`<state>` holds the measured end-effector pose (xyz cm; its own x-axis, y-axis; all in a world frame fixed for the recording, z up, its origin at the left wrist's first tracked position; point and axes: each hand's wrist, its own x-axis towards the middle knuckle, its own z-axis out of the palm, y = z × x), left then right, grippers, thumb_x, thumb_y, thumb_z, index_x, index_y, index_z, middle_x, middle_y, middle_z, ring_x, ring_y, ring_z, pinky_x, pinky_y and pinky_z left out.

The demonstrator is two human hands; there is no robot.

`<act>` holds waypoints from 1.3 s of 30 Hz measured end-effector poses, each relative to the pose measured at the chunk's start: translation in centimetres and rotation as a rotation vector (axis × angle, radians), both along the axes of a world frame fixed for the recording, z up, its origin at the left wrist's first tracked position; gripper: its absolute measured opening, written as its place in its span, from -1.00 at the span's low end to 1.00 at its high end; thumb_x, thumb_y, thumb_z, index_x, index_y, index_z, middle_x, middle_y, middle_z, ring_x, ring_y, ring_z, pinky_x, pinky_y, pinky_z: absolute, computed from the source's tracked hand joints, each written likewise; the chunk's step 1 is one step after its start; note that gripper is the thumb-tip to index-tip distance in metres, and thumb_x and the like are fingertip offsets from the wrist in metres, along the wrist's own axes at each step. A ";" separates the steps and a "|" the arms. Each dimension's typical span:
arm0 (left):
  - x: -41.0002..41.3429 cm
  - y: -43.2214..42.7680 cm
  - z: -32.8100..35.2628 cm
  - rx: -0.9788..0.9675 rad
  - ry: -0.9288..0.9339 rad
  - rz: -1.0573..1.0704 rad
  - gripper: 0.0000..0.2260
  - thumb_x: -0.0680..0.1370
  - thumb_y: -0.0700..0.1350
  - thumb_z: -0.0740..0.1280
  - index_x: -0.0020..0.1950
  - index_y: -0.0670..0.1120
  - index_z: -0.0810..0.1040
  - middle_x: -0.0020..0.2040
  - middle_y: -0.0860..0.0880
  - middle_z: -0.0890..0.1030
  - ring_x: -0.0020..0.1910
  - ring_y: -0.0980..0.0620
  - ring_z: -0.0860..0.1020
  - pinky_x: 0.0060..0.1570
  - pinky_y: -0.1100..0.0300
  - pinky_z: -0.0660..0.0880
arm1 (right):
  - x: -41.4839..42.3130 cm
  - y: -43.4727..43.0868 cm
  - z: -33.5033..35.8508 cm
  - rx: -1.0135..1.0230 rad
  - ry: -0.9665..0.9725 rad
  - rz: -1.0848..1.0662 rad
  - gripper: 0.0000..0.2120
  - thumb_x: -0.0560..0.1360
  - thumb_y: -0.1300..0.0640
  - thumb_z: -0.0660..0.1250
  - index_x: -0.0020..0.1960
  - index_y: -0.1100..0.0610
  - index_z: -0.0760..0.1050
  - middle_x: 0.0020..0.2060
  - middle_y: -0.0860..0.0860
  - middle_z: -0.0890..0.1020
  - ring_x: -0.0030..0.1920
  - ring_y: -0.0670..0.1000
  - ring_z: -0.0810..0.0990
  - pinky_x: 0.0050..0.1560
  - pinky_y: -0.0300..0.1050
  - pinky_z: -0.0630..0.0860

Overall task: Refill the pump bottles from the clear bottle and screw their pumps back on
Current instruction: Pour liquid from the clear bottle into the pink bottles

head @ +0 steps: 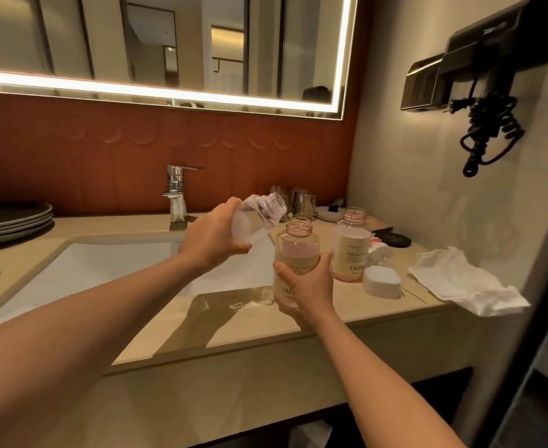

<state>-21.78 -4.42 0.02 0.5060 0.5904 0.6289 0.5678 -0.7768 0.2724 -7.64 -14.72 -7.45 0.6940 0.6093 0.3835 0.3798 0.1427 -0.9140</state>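
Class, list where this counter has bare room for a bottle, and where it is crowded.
Bare: the counter strip between sink and front edge, and behind the sink between plates and faucet. Crowded: right of the sink, with standing pump bottle, cloth, cups.

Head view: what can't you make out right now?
All in the head view:
- Clear bottle: how much is left; the left hand covers its body.
- Held pump bottle: label partly covered by the right hand.
- Blurred white parts beside the standing pump bottle: pumps or not, cannot tell.
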 end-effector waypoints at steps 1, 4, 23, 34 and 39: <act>0.0 0.1 0.1 0.010 -0.002 -0.004 -0.42 0.31 0.06 0.52 0.22 0.03 0.34 0.10 -0.01 0.57 -0.05 -0.03 0.53 -0.38 0.18 0.32 | 0.1 0.0 -0.1 -0.003 -0.005 0.006 -0.43 0.28 0.03 0.53 0.07 0.03 0.21 -0.12 -0.20 0.42 -0.09 -0.10 0.47 -0.12 -0.13 0.47; 0.0 0.2 0.4 0.053 0.016 -0.014 -0.41 0.31 0.04 0.53 0.24 0.02 0.35 0.12 -0.03 0.56 -0.04 -0.04 0.53 -0.39 0.21 0.30 | 0.2 0.0 -0.2 -0.018 -0.011 0.026 -0.43 0.28 0.01 0.52 0.08 0.00 0.21 -0.10 -0.21 0.43 -0.04 -0.06 0.48 -0.02 0.01 0.50; 0.4 0.7 1.8 0.338 0.163 -0.009 -0.35 0.29 -0.08 0.55 0.31 -0.09 0.37 0.10 -0.10 0.55 0.00 -0.09 0.51 -0.25 0.19 0.31 | 0.1 0.0 -0.5 -0.037 -0.048 0.014 -0.40 0.26 -0.05 0.52 0.10 -0.02 0.21 -0.11 -0.22 0.46 -0.03 -0.02 0.52 0.03 0.16 0.53; 0.3 0.4 2.9 0.408 0.214 -0.007 -0.37 0.33 -0.07 0.53 0.33 -0.11 0.37 0.14 -0.11 0.55 0.01 -0.09 0.52 -0.16 0.10 0.46 | 0.2 0.1 -0.6 -0.011 -0.059 0.027 -0.40 0.28 -0.03 0.52 0.11 0.00 0.20 -0.09 -0.18 0.45 -0.03 -0.04 0.51 -0.04 -0.05 0.53; 0.3 0.3 3.2 0.415 0.234 -0.010 -0.37 0.33 -0.10 0.53 0.33 -0.12 0.36 0.14 -0.12 0.55 0.03 -0.11 0.51 -0.14 0.07 0.47 | 0.3 0.0 -0.7 -0.003 -0.057 0.031 -0.40 0.28 -0.02 0.53 0.11 0.01 0.20 -0.11 -0.22 0.44 -0.11 -0.14 0.48 -0.08 -0.11 0.51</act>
<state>-21.48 -4.14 3.22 0.6666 0.3073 0.6791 0.5687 -0.7986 -0.1968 -7.39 -14.68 -8.15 0.6518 0.6314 0.4200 0.4265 0.1528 -0.8915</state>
